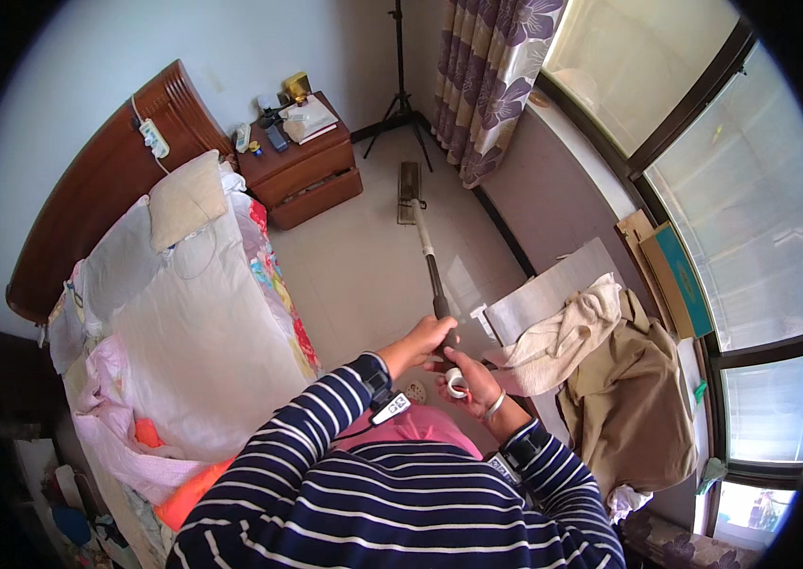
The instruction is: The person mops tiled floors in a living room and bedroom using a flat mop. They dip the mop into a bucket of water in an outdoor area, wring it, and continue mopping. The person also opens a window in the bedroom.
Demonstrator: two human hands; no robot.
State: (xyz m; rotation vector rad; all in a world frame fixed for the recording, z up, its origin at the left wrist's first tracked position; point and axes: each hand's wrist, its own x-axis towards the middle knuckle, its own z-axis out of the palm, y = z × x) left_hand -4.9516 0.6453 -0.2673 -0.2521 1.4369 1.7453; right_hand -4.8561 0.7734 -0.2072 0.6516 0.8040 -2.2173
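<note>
A flat mop [433, 275] reaches away from me over the floor, its dark grip nearest my body. Its narrow rectangular head [409, 194] rests on the floor beyond the nightstand's front corner. My left hand [422, 343] is closed around the grip. Just below it, my right hand [479, 387] is wrapped round the end of the handle, where a white round cap shows. Part of the grip is hidden behind my fingers. Both forearms are in striped sleeves with dark straps at the wrists.
Along the left is a bed [202, 322] with a pillow [188, 201] and wooden headboard. A nightstand [311, 175] with small items stands beyond it, its lower drawer partly out. A tripod [401, 95] stands in the corner by the curtain [491, 85]. Cloths [634, 408] are heaped right.
</note>
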